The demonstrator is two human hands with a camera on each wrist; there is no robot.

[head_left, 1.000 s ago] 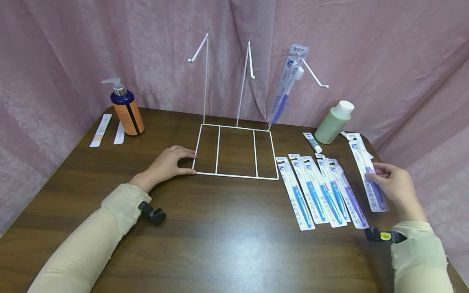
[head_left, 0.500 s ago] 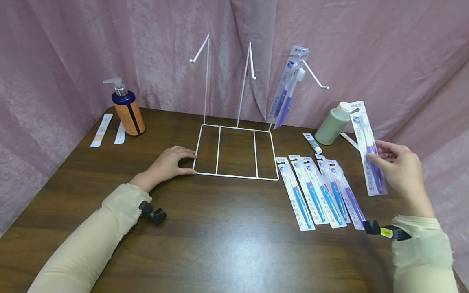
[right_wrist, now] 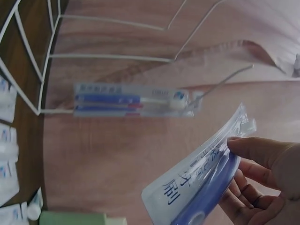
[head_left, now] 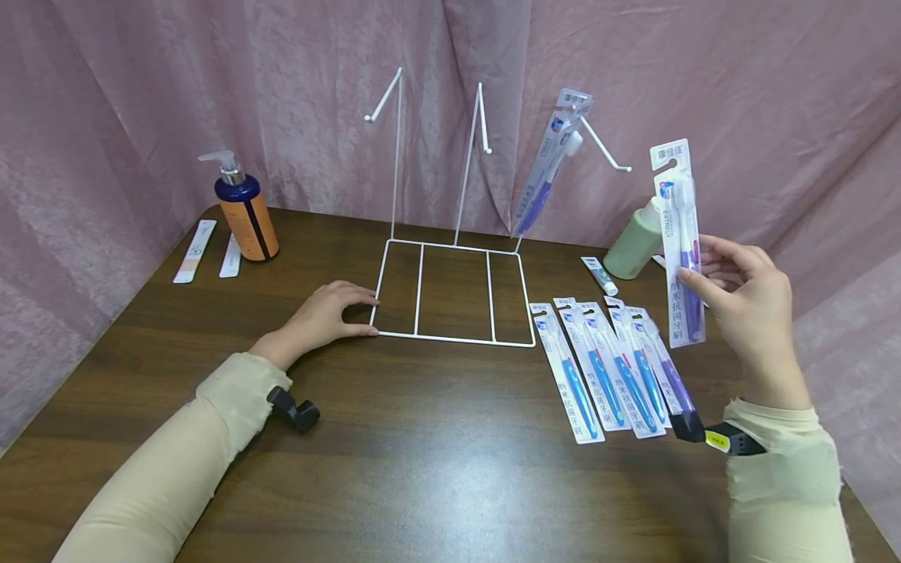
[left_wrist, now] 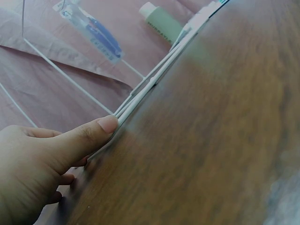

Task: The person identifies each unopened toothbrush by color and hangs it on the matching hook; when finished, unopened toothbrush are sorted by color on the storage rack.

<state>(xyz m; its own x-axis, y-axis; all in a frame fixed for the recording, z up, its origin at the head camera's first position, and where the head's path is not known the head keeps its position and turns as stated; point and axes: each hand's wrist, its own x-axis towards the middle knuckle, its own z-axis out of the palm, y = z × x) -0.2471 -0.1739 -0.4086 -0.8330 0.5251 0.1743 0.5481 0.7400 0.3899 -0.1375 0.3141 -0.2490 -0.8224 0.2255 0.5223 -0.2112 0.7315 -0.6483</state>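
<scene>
A white wire display rack [head_left: 454,338] with three hooked uprights stands mid-table. My left hand [head_left: 325,314] holds its front left corner, thumb [left_wrist: 96,133] on the front wire and a finger at the side wire. My right hand [head_left: 753,301] pinches a packaged purple toothbrush [head_left: 681,246] between thumb and fingers, raised above the table, its card nearly upright with the hole at the top. In the right wrist view this package [right_wrist: 197,178] slants below a purple toothbrush pack [right_wrist: 136,101] hanging on the rack's right hook. The middle and left hooks carry nothing.
Several packaged toothbrushes [head_left: 566,375], blue and purple, lie fanned right of the rack. Behind them are a small toothpaste tube [head_left: 600,275] and a green bottle [head_left: 632,244], partly overlapped by the raised package. An orange and blue pump bottle [head_left: 246,217] and two flat sachets [head_left: 195,250] stand back left.
My right hand has lifted the purple toothbrush package off the table, then brought it up and to the left, turning it more upright. The hanging package sways slightly; my left hand stays put.
</scene>
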